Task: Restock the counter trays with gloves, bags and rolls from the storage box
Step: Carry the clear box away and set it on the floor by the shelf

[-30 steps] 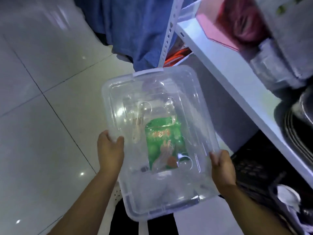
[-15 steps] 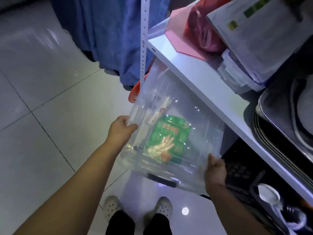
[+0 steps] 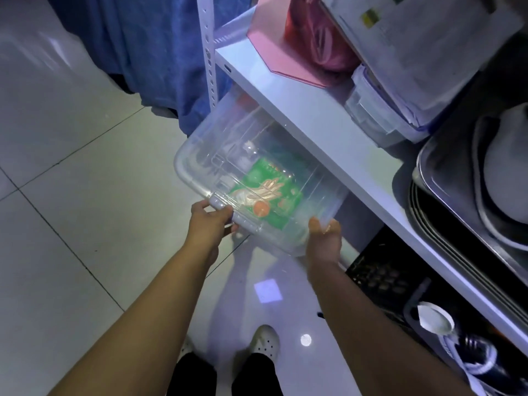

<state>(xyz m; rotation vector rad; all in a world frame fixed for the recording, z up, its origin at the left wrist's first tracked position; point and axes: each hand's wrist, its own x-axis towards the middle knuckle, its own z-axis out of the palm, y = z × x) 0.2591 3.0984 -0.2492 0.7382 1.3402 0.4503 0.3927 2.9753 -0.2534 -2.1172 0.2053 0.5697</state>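
A white shelf board [image 3: 300,115] ran diagonally across the right side, fixed to a perforated upright post [image 3: 208,61]. On it lay a pink folder [image 3: 274,52], with a red plastic bag [image 3: 317,38] resting over its far part. Beside these sat a clear lidded container [image 3: 371,115] with a stack of papers [image 3: 414,47] on top, and nearer the viewer a metal tray [image 3: 445,178] at the board's edge. Below, the pale tiled floor [image 3: 71,181] carried the person's light shoes [image 3: 264,342], and a blue cloth [image 3: 160,52] hung down to it
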